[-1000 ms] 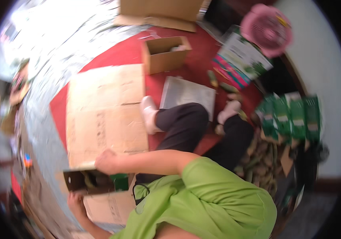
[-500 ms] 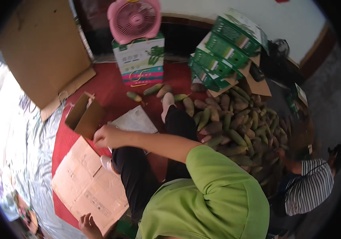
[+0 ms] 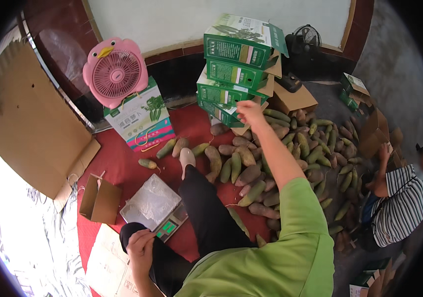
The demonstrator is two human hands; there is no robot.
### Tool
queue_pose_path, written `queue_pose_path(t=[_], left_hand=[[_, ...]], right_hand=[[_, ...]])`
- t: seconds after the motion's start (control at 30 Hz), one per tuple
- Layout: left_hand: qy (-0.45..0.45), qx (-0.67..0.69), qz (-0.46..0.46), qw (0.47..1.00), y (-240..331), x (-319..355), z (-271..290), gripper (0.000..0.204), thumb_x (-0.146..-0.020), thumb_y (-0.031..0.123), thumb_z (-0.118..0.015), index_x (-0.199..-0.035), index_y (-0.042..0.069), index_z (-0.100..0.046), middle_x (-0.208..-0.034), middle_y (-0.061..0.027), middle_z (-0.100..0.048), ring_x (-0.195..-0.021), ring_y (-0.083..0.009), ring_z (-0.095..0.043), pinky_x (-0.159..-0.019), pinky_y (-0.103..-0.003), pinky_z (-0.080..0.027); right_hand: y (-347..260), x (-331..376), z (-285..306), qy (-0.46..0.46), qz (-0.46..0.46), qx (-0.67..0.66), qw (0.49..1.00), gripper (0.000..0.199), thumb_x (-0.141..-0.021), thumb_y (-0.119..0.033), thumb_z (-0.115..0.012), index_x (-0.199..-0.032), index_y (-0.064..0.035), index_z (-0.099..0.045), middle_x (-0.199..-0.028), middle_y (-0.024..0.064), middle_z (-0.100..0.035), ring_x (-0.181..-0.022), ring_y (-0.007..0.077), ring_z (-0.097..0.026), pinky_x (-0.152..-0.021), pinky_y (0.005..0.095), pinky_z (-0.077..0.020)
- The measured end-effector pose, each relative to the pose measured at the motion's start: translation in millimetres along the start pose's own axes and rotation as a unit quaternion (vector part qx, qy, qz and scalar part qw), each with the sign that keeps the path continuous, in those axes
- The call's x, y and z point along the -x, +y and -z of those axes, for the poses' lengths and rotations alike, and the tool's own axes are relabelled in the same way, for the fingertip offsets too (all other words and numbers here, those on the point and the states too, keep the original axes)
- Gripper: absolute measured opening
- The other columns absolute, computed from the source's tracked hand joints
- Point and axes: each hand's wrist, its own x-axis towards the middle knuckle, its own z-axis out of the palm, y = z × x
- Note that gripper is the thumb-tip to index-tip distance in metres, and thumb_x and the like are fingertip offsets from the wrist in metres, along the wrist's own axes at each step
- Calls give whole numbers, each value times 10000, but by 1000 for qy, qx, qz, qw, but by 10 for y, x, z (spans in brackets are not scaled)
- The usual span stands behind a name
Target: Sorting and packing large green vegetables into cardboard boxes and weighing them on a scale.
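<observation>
Over by the wall, the person in the green shirt sits on a red mat (image 3: 122, 163) with one leg stretched toward a spread of long green and brownish gourds (image 3: 290, 163) heaped across the floor. The right hand (image 3: 249, 112) is raised and reaches out to the stack of green printed boxes (image 3: 236, 74), its fingers loosely curled and touching the lower edge of the stack; it has nothing gripped that I can see. The left hand (image 3: 141, 246) rests low on the knee, fingers bent and relaxed, holding nothing, just beside a small digital scale (image 3: 154, 205) whose pan is wrapped in clear plastic and whose display glows green. Near the scale stands an open brown cardboard box (image 3: 100, 200), and a big flat sheet of cardboard (image 3: 28, 123) leans at the far left. A pink bird-shaped fan (image 3: 115, 72) sits on top of a white printed carton (image 3: 142, 121). Off to the right, another person in a striped shirt (image 3: 401, 203) crouches beside the gourds, one hand lifted near more cartons (image 3: 369, 119); how that hand is held is too small to tell.
</observation>
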Motion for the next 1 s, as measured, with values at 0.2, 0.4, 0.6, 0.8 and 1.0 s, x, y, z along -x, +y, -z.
queue_pose_path(t=[0.2, 0.4, 0.6, 0.8, 1.0], left_hand=[[-49, 83, 65, 993, -296, -150, -488, 138, -778, -61, -635, -886, -13, -707, -878, -118, -677, -785, -193, -647, -714, -272, -501], [-39, 55, 115, 991, -496, -146, -571, 150, -776, -43, -641, -896, 0, -720, -822, -111, -671, -741, -182, -634, -682, -270, -482], [-32, 22, 135, 990, -569, -189, -555, 129, -776, -25, -651, -882, -3, -720, -805, -122, -672, -741, -194, -644, -683, -278, -489], [-45, -22, 139, 989, -606, -199, -556, 124, -771, -12, -647, -871, -1, -720, -805, -134, -677, -743, -219, -665, -680, -290, -504], [-48, -30, 118, 991, -539, -244, -539, 118, -773, -12, -649, -871, -3, -715, -808, -142, -675, -736, -243, -666, -678, -298, -508]], right_hand=[[-568, -599, 705, 122, 33, -168, 978, 358, -855, -173, -658, -1198, -121, -572, -942, 4, -614, -764, 131, -586, -631, 280, -457], [-1155, -909, 805, 110, 109, -265, 952, 587, -868, -215, -660, -1397, -145, -414, -1231, 45, -513, -998, 188, -527, -769, 329, -435], [-1417, -1363, 835, 127, 111, -314, 934, 674, -870, -234, -667, -1456, -173, -339, -1358, 47, -433, -1206, 246, -420, -844, 389, -401], [-1371, -1639, 903, 128, 104, -340, 926, 549, -882, -228, -659, -1379, -149, -441, -1322, 6, -471, -1226, 182, -412, -868, 385, -366], [-1272, -1170, 900, 113, 142, -392, 902, 468, -880, -188, -658, -1309, -110, -489, -1243, -5, -537, -1177, 147, -463, -842, 363, -366]])
